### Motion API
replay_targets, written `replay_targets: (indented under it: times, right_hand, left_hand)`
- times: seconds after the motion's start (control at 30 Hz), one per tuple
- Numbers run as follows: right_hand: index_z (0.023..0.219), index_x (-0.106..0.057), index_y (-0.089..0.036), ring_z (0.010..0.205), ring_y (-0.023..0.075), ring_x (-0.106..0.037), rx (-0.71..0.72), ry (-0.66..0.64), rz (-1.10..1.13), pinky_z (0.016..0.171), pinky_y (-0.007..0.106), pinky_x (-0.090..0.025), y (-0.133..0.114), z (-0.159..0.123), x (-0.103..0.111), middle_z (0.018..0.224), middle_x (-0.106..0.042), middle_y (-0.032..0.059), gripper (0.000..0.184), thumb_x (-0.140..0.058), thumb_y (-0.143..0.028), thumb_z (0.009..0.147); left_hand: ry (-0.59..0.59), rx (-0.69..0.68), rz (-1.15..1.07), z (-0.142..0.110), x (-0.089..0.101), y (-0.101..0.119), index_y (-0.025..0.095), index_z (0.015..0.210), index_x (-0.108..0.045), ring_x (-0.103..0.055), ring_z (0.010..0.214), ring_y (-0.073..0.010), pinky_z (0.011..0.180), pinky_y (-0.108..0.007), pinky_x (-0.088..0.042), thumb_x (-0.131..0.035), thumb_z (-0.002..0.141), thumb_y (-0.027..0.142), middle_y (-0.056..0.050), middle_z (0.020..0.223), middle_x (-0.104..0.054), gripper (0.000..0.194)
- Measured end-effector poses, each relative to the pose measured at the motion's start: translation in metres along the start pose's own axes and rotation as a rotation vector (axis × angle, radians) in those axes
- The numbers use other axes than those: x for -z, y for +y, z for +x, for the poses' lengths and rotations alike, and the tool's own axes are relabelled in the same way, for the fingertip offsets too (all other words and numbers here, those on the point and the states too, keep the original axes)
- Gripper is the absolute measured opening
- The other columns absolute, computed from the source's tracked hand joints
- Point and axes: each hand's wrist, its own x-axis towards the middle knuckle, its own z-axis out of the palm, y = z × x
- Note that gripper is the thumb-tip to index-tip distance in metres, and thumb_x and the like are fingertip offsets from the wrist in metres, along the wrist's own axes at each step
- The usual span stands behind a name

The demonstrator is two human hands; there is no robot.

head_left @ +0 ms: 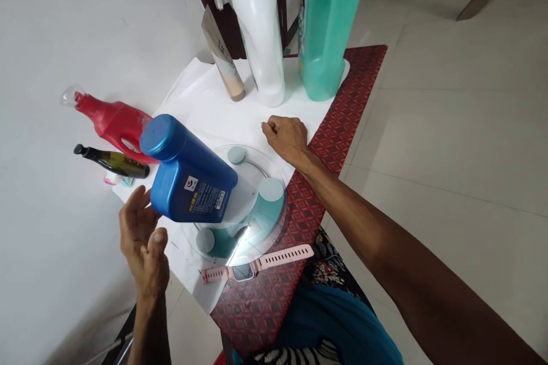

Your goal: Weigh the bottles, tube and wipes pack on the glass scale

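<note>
A blue plastic bottle (194, 177) with a wide cap and printed label stands on a round glass scale (268, 222). My left hand (145, 239) is beside the bottle's left side, fingers apart and curved; the fingertips are partly behind it, so I cannot tell if they touch. My right hand (286, 136) rests on the white sheet (201, 88) beyond the scale, its fingers curled in a loose fist with nothing visible in them. Close to the scale's near edge lies a pink-strapped smartwatch (244, 272).
Behind stand a beige tube (225, 63), a white bottle (261, 28) and a large jug of green liquid (323, 34). On the left are a red bottle (115, 122) and a dark green glass bottle (115, 162) near the wall. The red patterned tabletop (257, 308) ends beside my lap.
</note>
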Motion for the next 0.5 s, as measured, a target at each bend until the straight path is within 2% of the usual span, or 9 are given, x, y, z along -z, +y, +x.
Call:
replay_targets:
  times: [0.07, 0.13, 0.23, 0.3, 0.4, 0.5]
  right_hand:
    - [0.084, -0.073, -0.022, 0.077, 0.0238, -0.058, -0.004, 0.003, 0.004, 0.072, 0.036, -0.026, 0.0, 0.0, -0.001, 0.083, -0.074, 0.0098, 0.034, -0.05, -0.034, 0.106]
    - [0.083, -0.072, -0.022, 0.077, 0.0239, -0.058, -0.008, 0.005, 0.006, 0.072, 0.037, -0.025, 0.0, 0.0, -0.002, 0.081, -0.073, 0.0097, 0.034, -0.05, -0.034, 0.106]
    - [0.082, -0.07, -0.022, 0.077, 0.0241, -0.057, -0.006, 0.006, 0.0, 0.072, 0.037, -0.026, 0.001, 0.0, -0.003, 0.08, -0.072, 0.0098, 0.033, -0.051, -0.034, 0.106]
    - [0.081, -0.07, -0.022, 0.076, 0.0239, -0.058, 0.0, 0.008, -0.003, 0.072, 0.037, -0.026, 0.002, 0.0, -0.003, 0.079, -0.073, 0.0097, 0.033, -0.052, -0.034, 0.105]
    - [0.082, -0.07, -0.022, 0.075, 0.0231, -0.059, 0.003, 0.005, -0.014, 0.07, 0.036, -0.025, 0.002, 0.001, -0.003, 0.081, -0.074, 0.0097, 0.032, -0.052, -0.034, 0.105]
    - [0.083, -0.072, -0.021, 0.075, 0.0227, -0.06, -0.006, -0.013, -0.033, 0.069, 0.035, -0.025, 0.002, 0.001, -0.003, 0.082, -0.076, 0.0097, 0.032, -0.053, -0.035, 0.106]
  left_hand:
    - [-0.004, 0.004, -0.017, 0.0, 0.002, 0.001, 0.03, 0.148, -0.066, -0.073, 0.122, -0.0321, 0.1, -0.043, -0.064, -0.081, 0.083, 0.072, -0.013, 0.139, -0.071, 0.079]
    - [-0.044, 0.074, 0.018, -0.001, -0.003, 0.002, 0.029, 0.142, -0.07, -0.075, 0.121, -0.0326, 0.101, -0.044, -0.065, -0.092, 0.075, 0.062, -0.013, 0.136, -0.073, 0.078]
    - [-0.078, 0.267, 0.137, -0.004, -0.021, 0.002, 0.022, 0.115, -0.079, -0.08, 0.099, -0.0324, 0.086, -0.044, -0.069, -0.101, 0.065, 0.049, -0.012, 0.111, -0.081, 0.061]
    - [-0.03, 0.339, 0.178, -0.005, -0.033, 0.001, 0.018, 0.099, -0.08, -0.079, 0.084, -0.0315, 0.076, -0.043, -0.069, -0.1, 0.064, 0.05, -0.011, 0.096, -0.082, 0.052]
    - [0.062, 0.338, 0.122, 0.003, -0.042, -0.002, 0.016, 0.095, -0.08, -0.078, 0.08, -0.0302, 0.072, -0.042, -0.068, -0.1, 0.062, 0.05, -0.01, 0.092, -0.081, 0.051]
    - [0.141, 0.269, 0.053, 0.03, -0.043, -0.008, 0.015, 0.099, -0.079, -0.077, 0.084, -0.0279, 0.077, -0.041, -0.068, -0.097, 0.066, 0.049, -0.009, 0.094, -0.081, 0.051]
